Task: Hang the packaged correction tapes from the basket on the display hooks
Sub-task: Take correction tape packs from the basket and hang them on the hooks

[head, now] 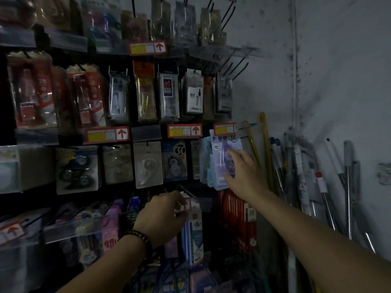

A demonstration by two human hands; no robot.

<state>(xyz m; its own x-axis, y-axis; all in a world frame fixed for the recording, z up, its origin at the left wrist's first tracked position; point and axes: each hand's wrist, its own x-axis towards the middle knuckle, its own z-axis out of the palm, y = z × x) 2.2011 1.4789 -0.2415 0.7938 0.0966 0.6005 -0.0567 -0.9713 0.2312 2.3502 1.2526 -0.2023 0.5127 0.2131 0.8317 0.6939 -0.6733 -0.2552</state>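
A stack of pale blue and lilac packaged correction tapes hangs on a hook at the right end of the display rack. My right hand lies flat against the front pack with fingers spread, touching it. Lower down, my left hand, with a dark bead bracelet on the wrist, has its fingers curled at the tip of a black display hook and its price tag holder. Whether that hand pinches the holder is unclear. The basket is out of sight.
Rows of packaged stationery fill the rack, with red arrow price labels under them. More packs hang below and red 2B packs sit at right. Poles and sticks lean on the stained wall. Empty hooks stick out upper right.
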